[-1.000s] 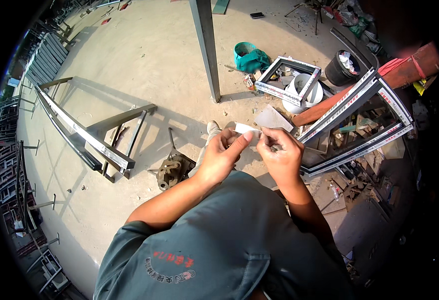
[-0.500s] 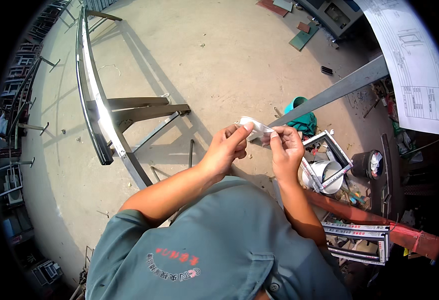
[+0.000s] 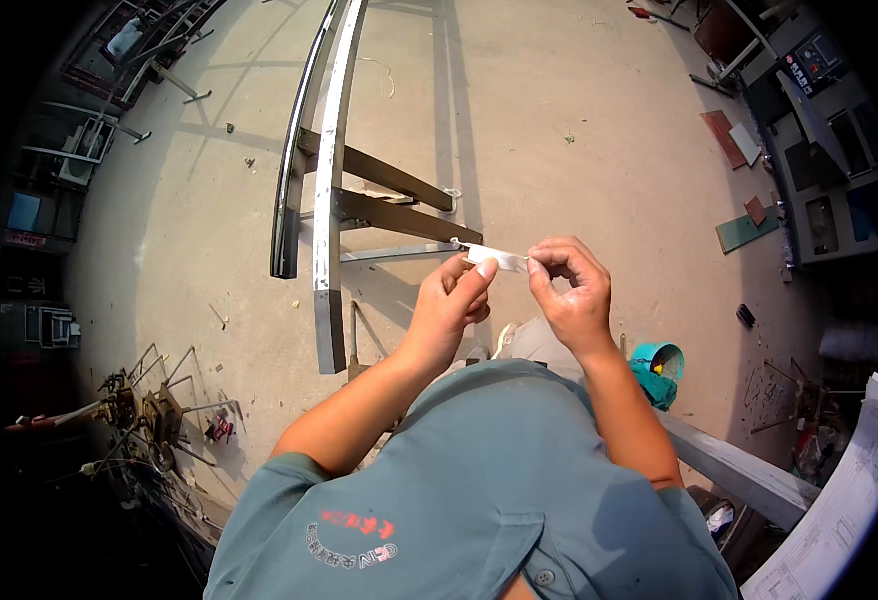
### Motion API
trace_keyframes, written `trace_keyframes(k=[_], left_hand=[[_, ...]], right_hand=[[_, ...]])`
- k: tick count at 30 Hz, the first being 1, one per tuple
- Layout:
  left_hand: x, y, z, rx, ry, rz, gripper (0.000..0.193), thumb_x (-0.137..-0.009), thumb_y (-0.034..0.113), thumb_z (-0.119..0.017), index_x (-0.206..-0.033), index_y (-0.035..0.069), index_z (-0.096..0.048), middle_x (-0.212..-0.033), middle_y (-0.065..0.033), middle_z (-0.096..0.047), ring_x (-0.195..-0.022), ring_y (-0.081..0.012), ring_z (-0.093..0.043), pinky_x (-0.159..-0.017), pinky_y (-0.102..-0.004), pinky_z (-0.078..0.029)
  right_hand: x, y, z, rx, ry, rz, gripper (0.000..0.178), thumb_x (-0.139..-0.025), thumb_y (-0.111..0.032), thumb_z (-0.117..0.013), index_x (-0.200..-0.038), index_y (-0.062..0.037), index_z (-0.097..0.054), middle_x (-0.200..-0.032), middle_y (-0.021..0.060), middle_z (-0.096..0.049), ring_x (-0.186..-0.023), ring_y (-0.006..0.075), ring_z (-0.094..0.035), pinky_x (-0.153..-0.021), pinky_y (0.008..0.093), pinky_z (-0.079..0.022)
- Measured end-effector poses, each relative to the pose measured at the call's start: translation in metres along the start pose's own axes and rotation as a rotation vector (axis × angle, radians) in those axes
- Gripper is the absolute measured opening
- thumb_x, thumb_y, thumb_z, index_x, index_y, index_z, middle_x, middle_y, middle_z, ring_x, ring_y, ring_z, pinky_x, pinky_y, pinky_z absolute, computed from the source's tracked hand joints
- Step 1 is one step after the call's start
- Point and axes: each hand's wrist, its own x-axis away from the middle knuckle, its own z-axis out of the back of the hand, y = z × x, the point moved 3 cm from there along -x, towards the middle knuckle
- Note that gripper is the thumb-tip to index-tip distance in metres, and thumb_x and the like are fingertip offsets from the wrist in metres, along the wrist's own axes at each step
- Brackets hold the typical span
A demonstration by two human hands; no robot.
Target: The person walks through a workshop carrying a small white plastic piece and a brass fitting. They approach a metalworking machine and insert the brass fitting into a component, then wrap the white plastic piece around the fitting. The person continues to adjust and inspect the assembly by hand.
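Note:
In front of my chest, both hands hold a small white strip (image 3: 500,258), crinkled and slightly shiny; whether it is paper or tape I cannot tell. My left hand (image 3: 443,308) is closed, its thumb pressing the strip's left part near the middle. At the strip's right end, my right hand (image 3: 577,295) pinches a corner between thumb and forefinger, the other fingers curled. Just beyond my left hand, a long silver metal bar (image 3: 329,160) and a black bar (image 3: 289,200) lie side by side on a brown metal stand (image 3: 404,215).
To the right stands a teal bucket (image 3: 659,362) on the floor, beside a grey metal beam (image 3: 734,460). Printed drawing sheets (image 3: 839,500) hang at the lower right. A machine (image 3: 844,190) and flat green and red pieces (image 3: 746,232) are at the far right. Metal rods cluster at left (image 3: 164,410).
My view has turned to the right, so the bars now sit nearer the middle and the machine shows more. The strip is stretched flatter between my hands, and my right hand has turned slightly.

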Motion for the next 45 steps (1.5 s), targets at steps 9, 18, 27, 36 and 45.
trace_keyframes(k=[9,18,27,36,45], left_hand=[[-0.141,0.023,-0.020,-0.112,0.328,-0.212,0.030,-0.095,0.033,-0.068,-0.100,0.005,-0.056,-0.068,0.0065,-0.039,-0.059,-0.0040,-0.032,-0.056,-0.0233,-0.030],[-0.326,0.049,-0.124,-0.298,0.315,-0.209,0.056,-0.090,0.025,-0.076,-0.120,-0.015,-0.051,-0.064,0.0078,-0.042,-0.062,-0.0005,-0.039,-0.057,-0.0195,-0.032],[-0.495,0.054,-0.229,-0.426,0.107,-0.101,0.057,-0.095,0.024,-0.072,-0.131,-0.012,-0.046,-0.075,0.0062,-0.046,-0.070,-0.0017,-0.042,-0.062,-0.0210,-0.035],[-0.733,0.052,-0.445,-0.385,-0.402,-0.098,0.041,-0.097,0.025,-0.066,-0.123,-0.003,-0.051,-0.074,0.0061,-0.043,-0.065,-0.0039,-0.037,-0.058,-0.0225,-0.029],[-0.815,-0.033,-0.693,-0.541,-0.939,0.192,0.023,-0.097,0.025,-0.058,-0.101,0.002,-0.054,-0.067,0.0064,-0.034,-0.058,-0.0053,-0.026,-0.053,-0.0253,-0.024]], right_hand=[[-0.165,0.109,0.018,-0.916,-0.323,-0.369,0.007,-0.091,-0.011,-0.061,-0.095,-0.0054,-0.058,-0.100,0.0144,-0.069,-0.072,0.0090,-0.054,-0.061,0.0235,-0.042],[-0.325,0.168,0.158,-1.029,-0.520,-0.250,0.029,-0.090,-0.009,-0.057,-0.118,-0.0031,-0.053,-0.090,0.0134,-0.067,-0.077,0.0137,-0.060,-0.063,0.0242,-0.044],[-0.395,0.205,0.333,-0.621,-0.030,-0.248,0.020,-0.091,-0.004,-0.063,-0.109,0.0026,-0.062,-0.080,0.0084,-0.065,-0.068,0.0131,-0.061,-0.062,0.0257,-0.049],[-0.393,0.301,0.547,-0.282,0.601,-0.332,0.018,-0.094,-0.010,-0.061,-0.107,0.0028,-0.061,-0.079,0.0063,-0.062,-0.070,0.0122,-0.058,-0.065,0.0261,-0.047],[-0.346,0.349,0.699,-0.055,0.942,-0.409,0.025,-0.093,-0.004,-0.063,-0.118,-0.0011,-0.063,-0.112,0.0060,-0.066,-0.084,0.0127,-0.065,-0.073,0.0246,-0.049]])
